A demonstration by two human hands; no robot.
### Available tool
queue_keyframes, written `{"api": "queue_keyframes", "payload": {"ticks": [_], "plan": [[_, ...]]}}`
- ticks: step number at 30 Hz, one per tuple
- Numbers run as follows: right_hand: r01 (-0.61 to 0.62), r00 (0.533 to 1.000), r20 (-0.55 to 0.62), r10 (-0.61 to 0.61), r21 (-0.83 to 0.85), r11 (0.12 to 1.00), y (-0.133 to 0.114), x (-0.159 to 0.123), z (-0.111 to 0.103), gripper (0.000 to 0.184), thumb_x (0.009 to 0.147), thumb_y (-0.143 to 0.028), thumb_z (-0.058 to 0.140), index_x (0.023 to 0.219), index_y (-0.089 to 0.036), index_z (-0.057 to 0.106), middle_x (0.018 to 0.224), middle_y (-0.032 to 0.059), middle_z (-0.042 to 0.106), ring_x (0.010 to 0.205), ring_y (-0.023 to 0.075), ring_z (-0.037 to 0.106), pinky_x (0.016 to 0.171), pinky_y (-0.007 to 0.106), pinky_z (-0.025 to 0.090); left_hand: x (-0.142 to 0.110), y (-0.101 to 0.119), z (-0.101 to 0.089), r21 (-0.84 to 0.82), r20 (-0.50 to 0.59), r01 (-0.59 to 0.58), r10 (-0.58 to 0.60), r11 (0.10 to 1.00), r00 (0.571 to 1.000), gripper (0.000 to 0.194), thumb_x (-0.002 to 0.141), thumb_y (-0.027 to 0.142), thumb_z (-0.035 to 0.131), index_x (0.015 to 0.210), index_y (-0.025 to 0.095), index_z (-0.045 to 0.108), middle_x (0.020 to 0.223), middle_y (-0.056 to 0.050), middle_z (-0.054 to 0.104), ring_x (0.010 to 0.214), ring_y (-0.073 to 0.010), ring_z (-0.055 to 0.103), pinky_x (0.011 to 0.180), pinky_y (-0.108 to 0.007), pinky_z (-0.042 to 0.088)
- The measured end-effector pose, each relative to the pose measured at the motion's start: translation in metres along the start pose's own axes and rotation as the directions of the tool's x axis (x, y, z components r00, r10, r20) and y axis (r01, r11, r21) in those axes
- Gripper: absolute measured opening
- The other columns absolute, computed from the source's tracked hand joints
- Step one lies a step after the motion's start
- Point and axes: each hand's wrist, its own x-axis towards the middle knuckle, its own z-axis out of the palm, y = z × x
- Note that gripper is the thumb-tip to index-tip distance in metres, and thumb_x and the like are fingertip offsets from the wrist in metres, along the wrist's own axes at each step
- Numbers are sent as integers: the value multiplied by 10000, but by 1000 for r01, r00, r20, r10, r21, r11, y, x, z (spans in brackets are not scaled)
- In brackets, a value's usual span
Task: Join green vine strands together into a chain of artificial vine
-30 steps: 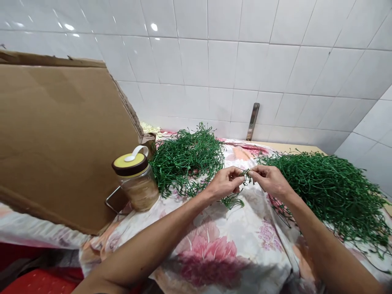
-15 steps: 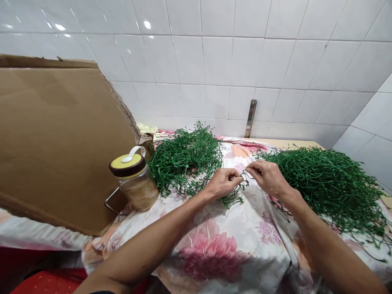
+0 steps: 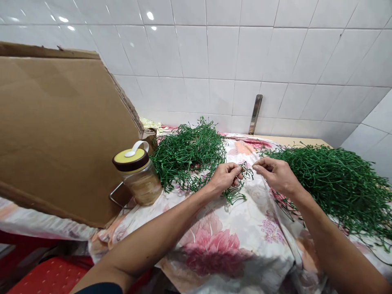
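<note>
My left hand [image 3: 226, 177] is closed in a pinch around a small bunch of thin green wiry stems [image 3: 247, 170]; their little knobbed tips stick out toward the right. A few more green stems [image 3: 235, 197] hang or lie just below that hand; I cannot tell whether they are gripped too. Just right of the held tips, my right hand [image 3: 278, 174] has its thumb and forefinger pressed together, and anything between them is too small to make out. Behind my left hand lies a tangled heap of the same stems [image 3: 190, 153]. A larger heap [image 3: 330, 183] lies beyond my right forearm.
A clear jar [image 3: 142, 188] with a yellow and brown lid stands left of the smaller heap. Behind it leans a big cardboard sheet or box [image 3: 61, 134]. Flowered cloth [image 3: 211, 249] covers the table. A metal strip [image 3: 255, 114] stands against the tiled wall. A red stool [image 3: 45, 277] shows lower left.
My right hand has drawn slightly away to the right from the stems in my left hand. The gap between the hands is wider. The camera view has shifted a little.
</note>
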Motion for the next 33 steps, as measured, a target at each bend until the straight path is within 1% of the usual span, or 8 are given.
{"api": "queue_keyframes", "payload": {"ticks": [3,8,11,15,20,23,29,33], "plan": [[-53,994,99,50,26,998,4,1,0,271,886,-449,650,899,-196,745,785,49,721,699,186,616,654,294,457,-2,2,0,-33,15,7,-7,999,1000,309,835,429,620,752,133,593,693,-16,605,480,-62,477,474,-204,344],[-74,997,17,73,98,992,3,4,-3,366,880,-474,650,1045,-157,729,725,44,684,635,159,568,597,274,423,-5,5,3,-34,68,8,-5,999,998,335,812,448,643,689,147,560,567,39,452,467,-58,359,465,-216,236],[-54,988,151,31,147,988,3,5,-3,407,884,-470,642,1119,-148,722,685,18,641,574,129,490,545,261,370,-7,6,4,-75,99,43,-36,996,994,354,793,484,658,720,152,558,568,53,403,476,-60,304,474,-226,191],[-32,977,214,0,145,989,2,7,1,286,893,-431,633,964,-179,750,719,19,651,641,139,519,604,270,401,-7,7,4,-73,111,50,-42,996,993,409,794,547,640,720,157,542,580,60,362,494,-67,264,494,-242,165],[-35,977,212,5,140,990,-1,7,2,289,896,-437,636,810,-168,695,714,15,623,645,129,500,599,262,384,-7,9,0,242,-10,-143,150,960,989,326,839,464,606,739,155,580,652,24,487,597,-103,393,566,-240,280],[-143,953,294,78,205,968,0,6,0,348,870,-503,664,779,-167,651,641,-17,536,535,92,399,499,243,308,-12,13,-2,443,-42,-209,253,872,967,236,878,385,582,963,175,648,665,36,524,609,-117,431,586,-241,297],[-347,877,454,158,371,861,2,4,-5,400,806,-551,729,803,-165,623,626,-48,464,450,50,322,408,218,230,-17,15,-1,489,107,-395,396,778,912,251,946,260,480,1032,193,705,745,7,615,666,-120,500,660,-238,347],[-337,876,462,137,383,860,3,5,-5,388,793,-525,746,849,-155,642,672,-35,490,474,51,345,413,213,260,-16,14,-1,515,48,-361,394,778,918,235,946,281,494,1049,185,681,660,33,543,605,-113,453,632,-239,334]]}}
